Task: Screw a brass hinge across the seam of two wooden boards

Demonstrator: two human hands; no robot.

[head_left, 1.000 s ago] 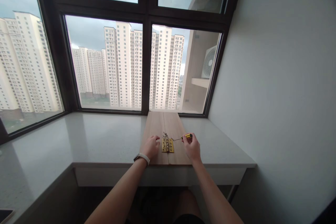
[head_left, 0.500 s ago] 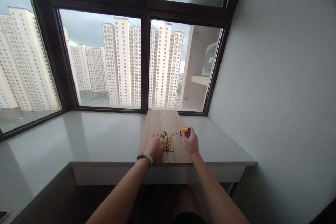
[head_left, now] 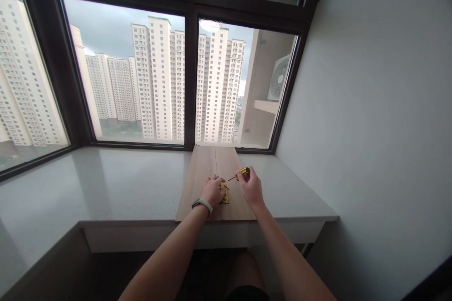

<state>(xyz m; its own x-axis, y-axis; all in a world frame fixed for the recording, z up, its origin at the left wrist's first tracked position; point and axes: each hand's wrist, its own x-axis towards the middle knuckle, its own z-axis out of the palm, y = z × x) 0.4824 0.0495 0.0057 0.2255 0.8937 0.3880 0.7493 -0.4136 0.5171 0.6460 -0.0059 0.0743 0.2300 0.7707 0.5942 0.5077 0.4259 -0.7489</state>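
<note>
Two pale wooden boards [head_left: 200,164] lie side by side, with a narrow seam between them. A brass-yellow hinge [head_left: 225,197] rests across the seam, partly covered by my left hand [head_left: 213,191]. The fingers of that hand are closed over the hinge, and a small dark screw [head_left: 226,187] shows at their tips. My right hand [head_left: 251,188] grips the yellow-and-black handle of a screwdriver [head_left: 243,172]. Its thin shaft points left, the tip a little above the boards and short of my left fingertips.
The boards rest on a white stone sill [head_left: 134,183], whose front edge lies close to my forearms. A dark window frame [head_left: 190,80] stands behind, and a plain wall [head_left: 367,103] rises at the right.
My left hand has shifted right across the hinge, hiding more of it, and a screw now shows at its fingertips. The screwdriver has lifted slightly away. The whole view has shifted a little.
</note>
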